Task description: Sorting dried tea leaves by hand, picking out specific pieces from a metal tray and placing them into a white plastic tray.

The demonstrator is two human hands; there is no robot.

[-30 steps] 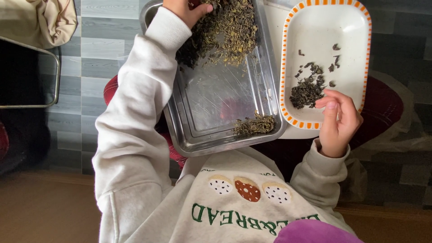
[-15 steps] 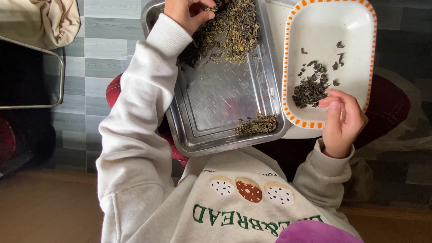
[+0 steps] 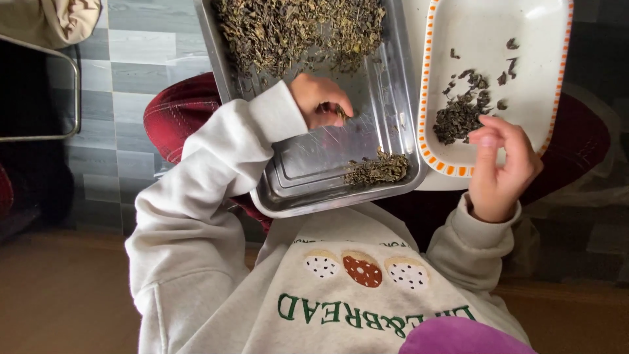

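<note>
Head view, looking down on a seated person in a pale sweatshirt. Left hand (image 3: pixel 320 99) sits over the bare middle of a steel tray (image 3: pixel 308 167), fingers curled nearly closed, with a small pinch of dried leaves between the fingertips. Beyond that hand, at the tray's far end, lies a large heap of dried leaves (image 3: pixel 298 29); nearer the body, toward the right hand, a small pile of leaves (image 3: pixel 377 170) rests in the tray's near corner. Right hand (image 3: pixel 501 170) hovers at the near edge of a white dish with an orange rim (image 3: pixel 429 78), fingers loosely bent and drawn together; whether anything is held between them cannot be told. Just beyond its fingertips, a cluster of dark leaf pieces (image 3: pixel 458 115) lies in the dish. Tray and dish touch side by side between the hands, over the lap.
</note>
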